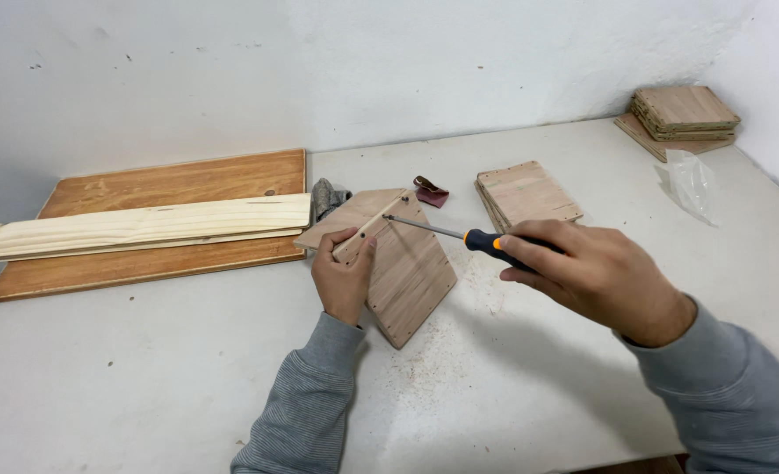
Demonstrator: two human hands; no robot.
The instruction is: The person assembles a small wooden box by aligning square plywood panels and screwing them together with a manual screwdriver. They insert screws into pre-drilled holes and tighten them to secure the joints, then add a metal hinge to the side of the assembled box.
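Screw-driving step: the left hand [344,279] pins a wooden strip [369,228] on the plywood panel [411,272] mid-counter; the right hand [583,268] grips a screwdriver [447,233], tip at the strip. Next likely needs steady downward turning.

screwdriver [460,234] handle hidden in right hand [583,272]
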